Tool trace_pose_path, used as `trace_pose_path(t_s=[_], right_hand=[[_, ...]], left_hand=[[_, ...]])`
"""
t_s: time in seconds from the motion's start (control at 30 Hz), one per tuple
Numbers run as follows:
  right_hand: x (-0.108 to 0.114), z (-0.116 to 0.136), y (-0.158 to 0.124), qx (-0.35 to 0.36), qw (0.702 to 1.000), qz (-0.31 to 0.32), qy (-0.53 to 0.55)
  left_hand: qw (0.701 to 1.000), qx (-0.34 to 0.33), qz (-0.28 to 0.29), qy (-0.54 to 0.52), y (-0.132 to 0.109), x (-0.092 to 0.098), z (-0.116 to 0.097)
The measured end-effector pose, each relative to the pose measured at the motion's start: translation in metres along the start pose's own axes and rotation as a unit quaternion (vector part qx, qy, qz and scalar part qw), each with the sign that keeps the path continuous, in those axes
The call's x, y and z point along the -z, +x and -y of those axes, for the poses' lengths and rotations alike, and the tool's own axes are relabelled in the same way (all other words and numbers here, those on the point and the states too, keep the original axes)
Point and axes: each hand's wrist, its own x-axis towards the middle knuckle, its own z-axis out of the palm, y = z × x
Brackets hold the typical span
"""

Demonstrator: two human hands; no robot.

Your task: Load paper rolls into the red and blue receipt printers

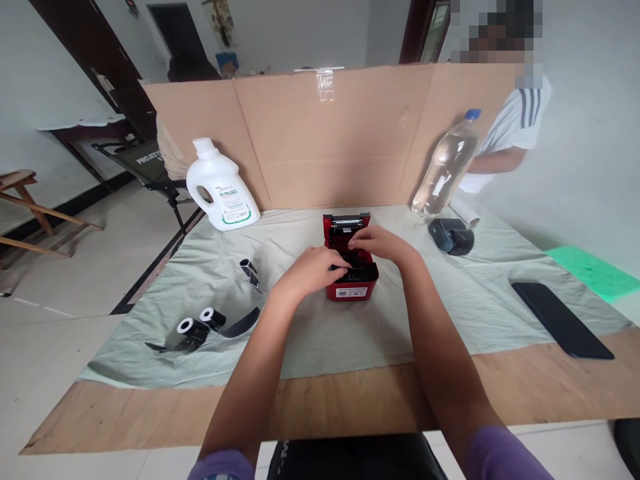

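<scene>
A small red and black label printer (349, 292) stands in the middle of the cloth with its lid raised towards the back. Both hands reach into its open body. My left hand (315, 270) comes in from the left side, fingers and thumb drawn together over the black interior; whatever they grip is hidden. From the right, my right hand (376, 241) bends its fingers down inside, below the raised lid. Its fingertips are closed in the compartment, and anything between them is hard to make out. Loose black label rolls (213, 319) lie left of my left forearm.
A white detergent bottle (223, 187) and a clear bottle with a blue cap (447, 163) stand before a cardboard screen (330, 147). At right are a dark device with a roll (450, 235) and a black phone (563, 320). A person is behind the screen.
</scene>
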Motion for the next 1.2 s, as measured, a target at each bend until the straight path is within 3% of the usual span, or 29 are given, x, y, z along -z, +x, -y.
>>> trace_pose_path(t_s=[0.07, 0.17, 0.23, 0.37, 0.5, 0.67, 0.83, 0.93, 1.03, 1.2], right_hand=[[0.011, -0.007, -0.002, 0.001, 0.996, -0.082, 0.037], [0.011, -0.020, 0.005, -0.003, 0.967, -0.245, 0.066], [0.003, -0.028, 0.013, 0.007, 0.956, -0.275, 0.099], [-0.012, -0.032, 0.026, 0.021, 0.951, -0.273, 0.146], [-0.011, -0.027, 0.024, 0.011, 0.944, -0.286, 0.165], [-0.016, -0.028, 0.010, -0.033, 0.941, -0.263, 0.209], [-0.048, -0.050, -0.017, -0.078, 0.927, -0.232, 0.284], [-0.064, -0.063, -0.030, -0.091, 0.908, -0.191, 0.361], [-0.073, -0.067, -0.033, -0.075, 0.898, -0.203, 0.383], [-0.079, -0.069, -0.032, -0.039, 0.892, -0.216, 0.396]], left_hand=[[1.000, 0.000, -0.005, 0.029, 0.000, 0.001, -0.003], [0.997, 0.009, -0.007, 0.073, -0.001, 0.002, -0.011], [0.995, 0.011, -0.014, 0.102, -0.002, 0.003, -0.016], [0.989, 0.001, -0.034, 0.143, -0.004, 0.006, -0.025], [0.986, -0.005, -0.051, 0.159, -0.004, 0.008, -0.029], [0.987, -0.015, -0.055, 0.148, -0.004, 0.010, -0.029], [0.992, -0.019, -0.071, 0.103, -0.002, 0.010, -0.025], [0.992, 0.026, -0.125, 0.021, 0.002, 0.005, -0.009], [0.969, 0.111, -0.194, -0.102, 0.007, -0.006, 0.021], [0.890, 0.191, -0.096, -0.403, 0.011, -0.032, 0.064]])
